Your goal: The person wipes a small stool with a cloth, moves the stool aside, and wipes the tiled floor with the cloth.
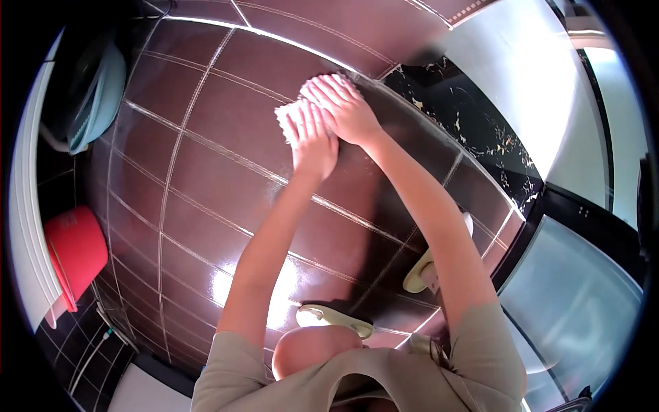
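Note:
My left hand [313, 143] lies flat with fingers stretched out over a pale, ruffled-edged cloth [282, 118] on the brown tiled floor [226, 172]. Beside it, slightly overlapping, my right hand [347, 110] also presses flat on pale cloth, its fingers extended close together. Both arms reach forward, and the cloth shows only around the fingers; whether it is one piece or two I cannot tell. A light line of grout or edging runs just beyond the right hand.
A red bucket [79, 254] and a light-blue basin [103, 103] are at the left. Black marbled edging [473, 123] borders the floor at the right, near a framed translucent panel [576, 302]. Pale yellow slippers [334, 320] are close to my body.

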`<action>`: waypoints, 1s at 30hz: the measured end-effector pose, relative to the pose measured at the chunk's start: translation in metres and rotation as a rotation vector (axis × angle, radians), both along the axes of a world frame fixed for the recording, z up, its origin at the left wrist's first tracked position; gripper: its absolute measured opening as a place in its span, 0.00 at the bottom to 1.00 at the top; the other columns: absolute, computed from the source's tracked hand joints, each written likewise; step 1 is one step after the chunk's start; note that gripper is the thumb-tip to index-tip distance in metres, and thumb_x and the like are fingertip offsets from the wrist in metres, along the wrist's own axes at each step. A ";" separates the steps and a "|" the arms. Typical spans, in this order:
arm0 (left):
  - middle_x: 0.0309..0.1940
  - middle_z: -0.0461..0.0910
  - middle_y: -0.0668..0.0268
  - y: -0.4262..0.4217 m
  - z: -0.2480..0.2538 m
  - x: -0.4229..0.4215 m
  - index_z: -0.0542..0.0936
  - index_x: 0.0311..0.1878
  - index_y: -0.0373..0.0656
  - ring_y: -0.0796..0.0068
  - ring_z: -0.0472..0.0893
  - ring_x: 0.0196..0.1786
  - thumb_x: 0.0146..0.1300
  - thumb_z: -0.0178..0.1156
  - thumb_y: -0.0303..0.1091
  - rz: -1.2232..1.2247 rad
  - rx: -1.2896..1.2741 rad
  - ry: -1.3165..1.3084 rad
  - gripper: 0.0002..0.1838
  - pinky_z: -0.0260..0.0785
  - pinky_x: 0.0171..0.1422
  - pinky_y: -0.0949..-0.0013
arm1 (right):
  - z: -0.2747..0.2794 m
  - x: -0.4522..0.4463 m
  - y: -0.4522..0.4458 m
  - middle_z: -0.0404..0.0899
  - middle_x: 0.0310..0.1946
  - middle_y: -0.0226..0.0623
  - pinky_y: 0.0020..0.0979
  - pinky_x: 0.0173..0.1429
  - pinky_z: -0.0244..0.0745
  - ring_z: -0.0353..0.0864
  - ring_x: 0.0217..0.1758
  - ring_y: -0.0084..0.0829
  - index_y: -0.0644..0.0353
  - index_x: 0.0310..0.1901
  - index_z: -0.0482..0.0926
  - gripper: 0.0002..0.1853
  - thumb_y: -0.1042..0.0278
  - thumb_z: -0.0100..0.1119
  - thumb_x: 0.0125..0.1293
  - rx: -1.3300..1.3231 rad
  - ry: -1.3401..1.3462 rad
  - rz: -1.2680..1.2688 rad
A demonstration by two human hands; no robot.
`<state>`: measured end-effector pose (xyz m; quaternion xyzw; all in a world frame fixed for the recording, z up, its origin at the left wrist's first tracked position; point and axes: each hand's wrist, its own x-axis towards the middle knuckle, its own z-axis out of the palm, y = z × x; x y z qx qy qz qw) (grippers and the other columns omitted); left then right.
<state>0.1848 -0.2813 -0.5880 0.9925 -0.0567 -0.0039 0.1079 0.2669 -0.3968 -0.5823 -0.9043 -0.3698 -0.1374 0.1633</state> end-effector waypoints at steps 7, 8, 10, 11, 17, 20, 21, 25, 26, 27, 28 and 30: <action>0.69 0.55 0.41 -0.045 0.021 -0.085 0.59 0.67 0.24 0.42 0.50 0.74 0.62 0.50 0.42 -0.236 -0.125 0.030 0.36 0.33 0.74 0.34 | 0.007 -0.107 -0.066 0.64 0.66 0.42 0.48 0.76 0.45 0.58 0.72 0.44 0.62 0.64 0.68 0.27 0.61 0.47 0.63 -0.071 0.181 -0.163; 0.69 0.55 0.41 -0.045 0.026 -0.105 0.59 0.67 0.24 0.42 0.50 0.74 0.62 0.50 0.43 -0.282 -0.104 0.073 0.36 0.33 0.74 0.34 | 0.013 -0.131 -0.068 0.63 0.67 0.44 0.50 0.77 0.44 0.57 0.72 0.46 0.63 0.65 0.66 0.28 0.61 0.47 0.63 -0.108 0.261 -0.197; 0.70 0.54 0.39 -0.042 0.023 -0.156 0.61 0.66 0.25 0.41 0.50 0.74 0.63 0.51 0.45 -0.359 -0.119 0.179 0.36 0.34 0.73 0.32 | 0.020 -0.186 -0.070 0.63 0.67 0.44 0.50 0.77 0.43 0.57 0.72 0.46 0.63 0.65 0.66 0.29 0.61 0.47 0.63 -0.148 0.383 -0.203; 0.70 0.53 0.39 -0.038 0.016 -0.189 0.62 0.66 0.26 0.41 0.49 0.74 0.64 0.51 0.45 -0.385 -0.134 0.215 0.35 0.34 0.73 0.30 | 0.025 -0.214 -0.070 0.63 0.67 0.44 0.49 0.77 0.43 0.57 0.71 0.45 0.62 0.65 0.66 0.29 0.60 0.47 0.63 -0.187 0.434 -0.178; 0.69 0.60 0.50 -0.006 0.019 -0.263 0.65 0.66 0.33 0.49 0.54 0.74 0.66 0.49 0.47 -0.422 -0.061 0.259 0.32 0.40 0.73 0.33 | 0.024 -0.279 -0.060 0.66 0.65 0.44 0.49 0.77 0.45 0.60 0.70 0.44 0.64 0.63 0.69 0.30 0.57 0.47 0.62 -0.076 0.475 -0.050; 0.71 0.57 0.50 0.012 0.015 -0.219 0.61 0.69 0.33 0.48 0.52 0.75 0.65 0.49 0.48 -0.330 -0.005 0.278 0.35 0.34 0.75 0.34 | 0.023 -0.232 -0.037 0.68 0.64 0.42 0.48 0.77 0.47 0.65 0.68 0.40 0.63 0.62 0.70 0.28 0.58 0.48 0.62 0.015 0.339 -0.033; 0.72 0.55 0.51 0.020 0.021 -0.199 0.59 0.70 0.34 0.48 0.50 0.75 0.65 0.49 0.48 -0.308 0.052 0.260 0.36 0.33 0.75 0.34 | 0.020 -0.217 -0.023 0.68 0.64 0.41 0.47 0.77 0.48 0.64 0.69 0.39 0.62 0.63 0.69 0.28 0.59 0.48 0.62 0.009 0.285 -0.063; 0.74 0.50 0.52 0.064 0.014 -0.165 0.54 0.72 0.35 0.48 0.46 0.76 0.64 0.49 0.45 -0.078 0.136 0.161 0.37 0.31 0.74 0.34 | 0.009 -0.176 0.034 0.63 0.68 0.39 0.43 0.78 0.42 0.56 0.73 0.36 0.61 0.66 0.66 0.28 0.58 0.48 0.65 0.018 0.271 -0.075; 0.74 0.49 0.52 0.075 0.011 -0.170 0.53 0.73 0.36 0.47 0.45 0.76 0.65 0.49 0.44 -0.002 0.093 0.110 0.37 0.31 0.74 0.34 | 0.008 -0.176 0.048 0.63 0.68 0.38 0.42 0.78 0.41 0.56 0.73 0.36 0.60 0.66 0.66 0.28 0.58 0.48 0.65 0.027 0.266 -0.080; 0.74 0.49 0.52 0.082 0.012 -0.179 0.53 0.73 0.36 0.47 0.44 0.76 0.65 0.49 0.45 0.067 0.068 0.134 0.37 0.32 0.74 0.34 | 0.005 -0.182 0.063 0.64 0.68 0.38 0.42 0.78 0.40 0.56 0.73 0.36 0.60 0.65 0.66 0.28 0.58 0.48 0.65 0.052 0.274 -0.053; 0.75 0.44 0.49 0.087 0.014 -0.191 0.53 0.73 0.34 0.44 0.39 0.77 0.66 0.46 0.44 0.117 0.042 0.174 0.36 0.27 0.74 0.34 | 0.003 -0.188 0.075 0.64 0.67 0.37 0.42 0.79 0.39 0.56 0.73 0.36 0.59 0.65 0.67 0.28 0.58 0.47 0.65 0.076 0.281 -0.027; 0.74 0.43 0.46 0.093 0.003 -0.233 0.54 0.72 0.33 0.39 0.37 0.76 0.65 0.47 0.45 0.161 0.141 0.221 0.37 0.26 0.73 0.31 | 0.005 -0.212 0.093 0.67 0.66 0.35 0.43 0.79 0.37 0.57 0.73 0.34 0.56 0.63 0.69 0.27 0.56 0.46 0.65 0.054 0.231 0.111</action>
